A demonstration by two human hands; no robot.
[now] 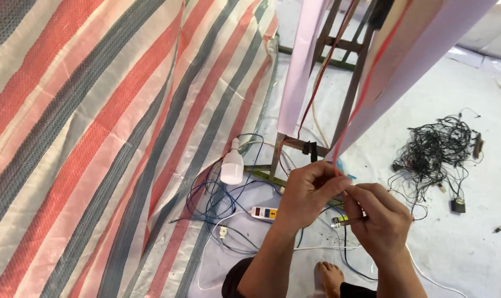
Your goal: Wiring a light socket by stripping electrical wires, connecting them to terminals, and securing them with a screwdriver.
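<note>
No packages, labels, signs or screens visible

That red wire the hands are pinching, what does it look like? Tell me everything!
The red wire is thin, with a smooth, plastic-looking coating. It runs down along the edge of a pale lilac panel to the left hand and right hand, whose fingertips pinch its lower end together. It looks fairly taut and slanted.
</note>
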